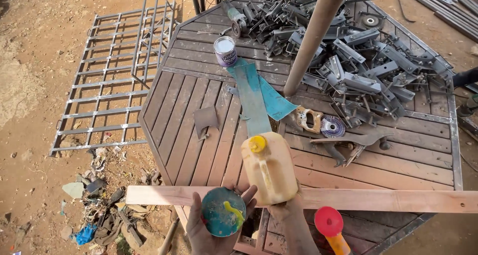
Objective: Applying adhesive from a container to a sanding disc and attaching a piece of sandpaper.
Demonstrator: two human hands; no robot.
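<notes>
Wooden table (199,135), right hand (289,210) gripping jug (269,168) (yellow-capped)

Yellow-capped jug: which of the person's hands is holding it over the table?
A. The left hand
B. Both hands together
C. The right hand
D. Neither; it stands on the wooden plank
C. The right hand grips the yellow-capped jug from below, lifted above the wooden plank, while the left hand holds a small round teal container with yellow paint in it.
</notes>
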